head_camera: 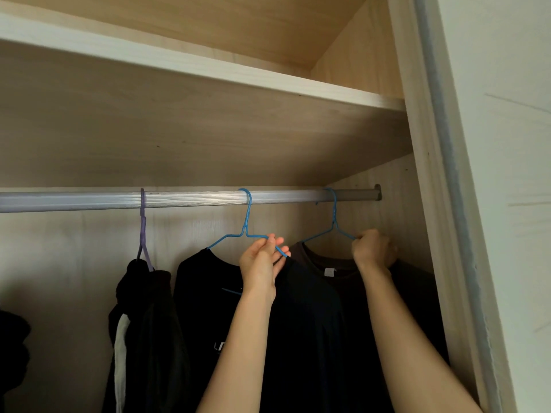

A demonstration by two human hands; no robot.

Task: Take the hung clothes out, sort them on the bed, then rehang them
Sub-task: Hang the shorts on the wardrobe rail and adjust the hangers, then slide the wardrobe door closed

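A silver rail [193, 199] runs across the wardrobe. Three hangers hook over it. A purple hanger [143, 234] at the left carries a bunched black garment [149, 317] with a white strip. The middle blue hanger [246, 225] carries a black T-shirt [205, 308] with small white lettering. My left hand [262, 260] pinches that hanger's right shoulder wire. The right blue hanger [334, 222] holds a dark brown-black T-shirt [328, 281] with a grey neck label. My right hand [372, 248] grips this hanger's right shoulder, close to the wardrobe's side wall.
A wooden shelf [208, 70] sits above the rail. The wardrobe's right side panel [396, 210] and a white door frame [447, 204] stand close to my right hand. Another dark garment [12, 347] shows at the left edge. The rail left of the purple hanger is bare.
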